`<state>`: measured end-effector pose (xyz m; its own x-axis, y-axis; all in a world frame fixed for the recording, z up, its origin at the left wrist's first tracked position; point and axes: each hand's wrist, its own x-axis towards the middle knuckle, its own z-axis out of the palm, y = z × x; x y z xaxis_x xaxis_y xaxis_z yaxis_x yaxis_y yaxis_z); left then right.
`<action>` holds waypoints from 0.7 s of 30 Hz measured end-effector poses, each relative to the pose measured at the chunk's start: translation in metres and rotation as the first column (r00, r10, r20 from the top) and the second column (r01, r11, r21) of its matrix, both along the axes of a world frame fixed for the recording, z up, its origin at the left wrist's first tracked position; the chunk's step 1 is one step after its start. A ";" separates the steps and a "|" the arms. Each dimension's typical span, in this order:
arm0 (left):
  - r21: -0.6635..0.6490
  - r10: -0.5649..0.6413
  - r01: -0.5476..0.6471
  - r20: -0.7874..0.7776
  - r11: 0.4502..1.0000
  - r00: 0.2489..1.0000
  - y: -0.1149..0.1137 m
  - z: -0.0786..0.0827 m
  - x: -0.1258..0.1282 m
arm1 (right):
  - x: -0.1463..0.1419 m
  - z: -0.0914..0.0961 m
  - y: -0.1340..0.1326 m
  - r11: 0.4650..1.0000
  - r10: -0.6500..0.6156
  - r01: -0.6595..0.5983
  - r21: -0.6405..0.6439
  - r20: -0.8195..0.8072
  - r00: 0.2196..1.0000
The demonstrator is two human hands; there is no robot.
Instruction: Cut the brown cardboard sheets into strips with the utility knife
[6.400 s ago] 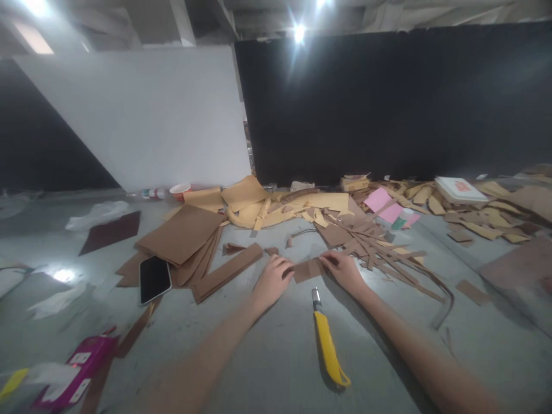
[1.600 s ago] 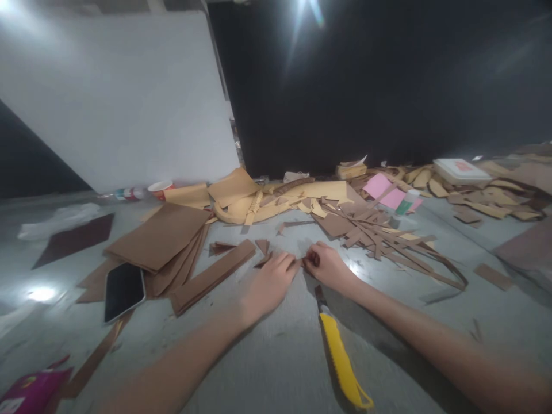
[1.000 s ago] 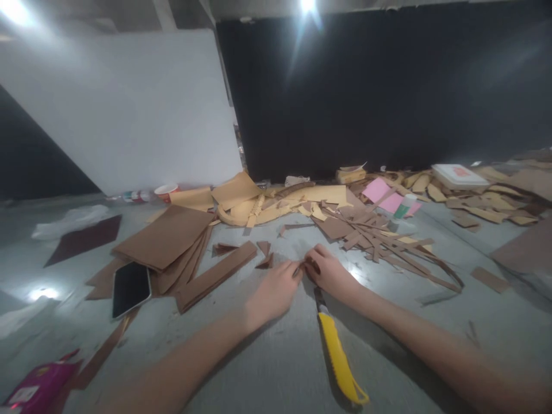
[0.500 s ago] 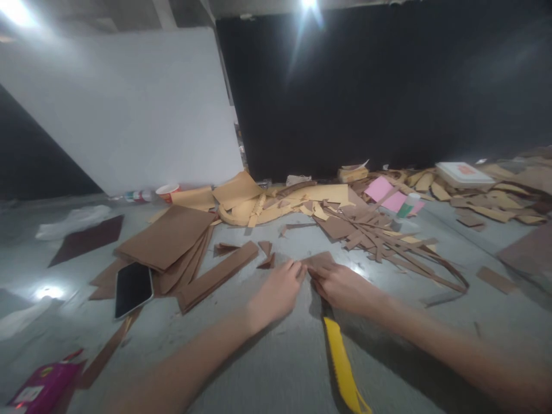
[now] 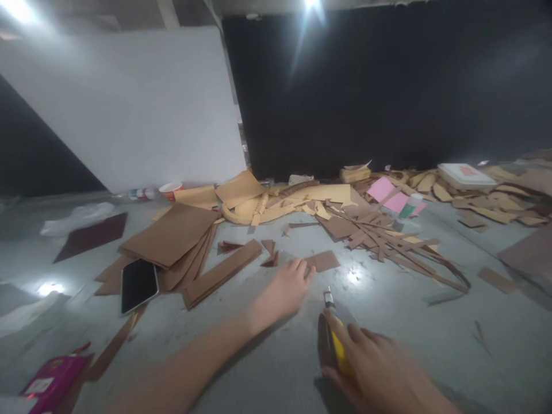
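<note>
My left hand (image 5: 288, 287) has its fingers bent and pressed together at the left end of a small brown rectangular piece (image 5: 324, 261), which lies flat on the grey table. The fingertips cover that end of the piece. Closer to me, my right hand (image 5: 375, 362) is closed round a yellow utility knife (image 5: 340, 347). Its forefinger lies along the top of the knife, and the metal tip points away from me, towards the brown piece but apart from it. Part of the knife's handle is hidden under the hand.
To the left are stacked brown sheets (image 5: 170, 233), folded brown strips (image 5: 224, 273) and a phone (image 5: 138, 286). A magenta box (image 5: 54, 379) sits front left. Brown offcuts (image 5: 383, 238) and a green-labelled bottle (image 5: 410, 206) lie right. A white box (image 5: 466, 175) stands at the back.
My right hand has left the brown piece, come back towards me and taken hold of the yellow utility knife, which lay on the table. My left hand has stayed at the piece.
</note>
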<state>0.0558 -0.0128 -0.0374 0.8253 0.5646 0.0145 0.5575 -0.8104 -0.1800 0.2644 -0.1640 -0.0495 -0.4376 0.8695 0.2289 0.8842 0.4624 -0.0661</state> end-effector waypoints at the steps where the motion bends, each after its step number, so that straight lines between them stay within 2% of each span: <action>1: -0.016 -0.005 0.005 0.013 1.000 1.000 0.001 0.001 0.000 | 0.000 -0.007 -0.006 1.000 -0.008 0.008 -0.017 -0.022 1.000; 4: -0.063 -0.039 0.044 0.074 0.997 0.996 0.005 0.003 0.000 | 0.008 -0.023 -0.016 0.999 -0.038 0.034 -0.041 -0.095 0.995; 6: -0.082 -0.059 0.069 0.114 0.994 0.992 0.008 0.003 -0.001 | 0.019 -0.026 -0.020 0.996 -0.084 0.081 -0.027 -0.152 0.985; 8: -0.087 -0.068 0.080 0.133 0.993 0.989 0.011 0.001 -0.003 | 0.031 -0.021 -0.024 0.989 -0.146 0.147 -0.010 -0.212 0.966; 12: -0.066 -0.084 0.092 0.107 0.994 0.991 0.013 -0.002 -0.007 | 0.047 0.001 -0.026 0.973 -0.215 0.231 0.013 -0.309 0.926; 16: -0.058 -0.096 0.101 0.080 0.993 0.992 0.013 0.000 -0.007 | 0.039 0.014 -0.002 0.965 -0.258 0.261 -0.022 -0.261 0.930; 21: -0.097 -0.080 0.089 0.099 0.991 0.992 0.013 0.000 -0.007 | 0.018 0.003 0.040 0.970 -0.243 0.235 -0.063 -0.197 0.950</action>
